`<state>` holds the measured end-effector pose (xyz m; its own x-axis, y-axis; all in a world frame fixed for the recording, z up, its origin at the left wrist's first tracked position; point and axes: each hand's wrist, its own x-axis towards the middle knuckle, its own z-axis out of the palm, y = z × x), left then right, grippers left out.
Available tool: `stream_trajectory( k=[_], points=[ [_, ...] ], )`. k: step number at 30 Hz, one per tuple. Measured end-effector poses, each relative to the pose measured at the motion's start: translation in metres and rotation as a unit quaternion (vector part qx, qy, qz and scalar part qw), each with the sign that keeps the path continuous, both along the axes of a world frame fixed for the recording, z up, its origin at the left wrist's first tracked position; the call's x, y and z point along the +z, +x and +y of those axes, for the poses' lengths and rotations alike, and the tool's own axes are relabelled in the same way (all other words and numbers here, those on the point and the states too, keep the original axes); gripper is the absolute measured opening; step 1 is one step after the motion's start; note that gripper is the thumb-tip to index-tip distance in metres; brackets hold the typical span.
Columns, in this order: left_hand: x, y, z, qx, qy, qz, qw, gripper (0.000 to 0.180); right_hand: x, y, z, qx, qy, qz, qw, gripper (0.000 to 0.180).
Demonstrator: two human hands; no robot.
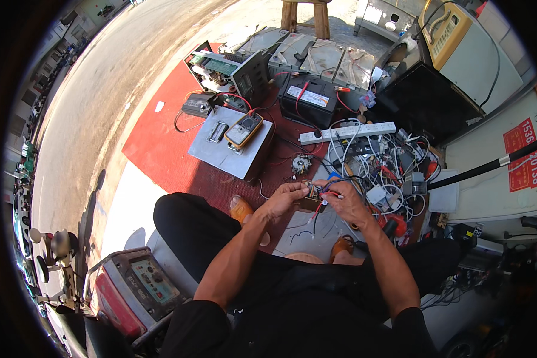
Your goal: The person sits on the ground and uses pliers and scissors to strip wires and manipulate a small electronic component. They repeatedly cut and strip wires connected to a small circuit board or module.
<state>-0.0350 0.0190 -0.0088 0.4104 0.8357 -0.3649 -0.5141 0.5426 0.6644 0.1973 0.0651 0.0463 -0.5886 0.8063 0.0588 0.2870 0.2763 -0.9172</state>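
Observation:
My left hand (284, 200), fingers closed, holds the left edge of a small brown circuit board (309, 203) in front of my knees. Close against it is my right hand (348, 204), its fingertips pinched around thin wires (323, 204), red, black and white among them. Dark and blue leads run up from the right fingers toward the heap behind. A small round metal part with wires (301, 163) lies just beyond the board. What exactly sits between the fingertips is too small to make out.
A yellow multimeter (244, 130) rests on a silver metal box (225, 156). Behind stand a black battery (307, 100) and an opened electronic unit (235, 71). A white power strip (347, 133) borders a cable heap (388, 173) on the right. A red machine (119, 298) is lower left.

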Motion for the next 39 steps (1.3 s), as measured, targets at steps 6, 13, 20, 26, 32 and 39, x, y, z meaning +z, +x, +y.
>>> stream_trajectory(
  k=[6, 13, 20, 26, 32, 39],
  points=[
    [0.012, -0.005, -0.001, -0.028, 0.052, 0.092, 0.994, 0.031, 0.023, 0.005, 0.001, -0.05, 0.086, -0.104, 0.99, 0.015],
    [0.001, -0.002, 0.001, -0.044, 0.0, 0.012, 0.999, 0.034, 0.057, 0.027, 0.005, -0.113, 0.232, -0.175, 0.95, 0.014],
    [-0.002, -0.002, 0.001, -0.039, -0.009, -0.024, 0.999, 0.032, 0.065, 0.029, 0.0, -0.117, 0.117, -0.139, 0.976, 0.014],
    [-0.001, -0.004, 0.0, -0.022, -0.024, -0.047, 0.998, 0.03, 0.071, 0.036, 0.006, -0.088, -0.052, -0.135, 0.986, 0.02],
    [-0.007, -0.004, 0.003, -0.007, -0.006, -0.05, 0.999, 0.028, 0.082, 0.052, 0.011, -0.1, -0.286, 0.008, 0.953, 0.022],
    [-0.012, -0.008, 0.003, -0.046, 0.009, 0.072, 0.996, 0.027, 0.088, 0.041, 0.008, -0.217, -0.279, 0.083, 0.932, 0.019]
  ],
)
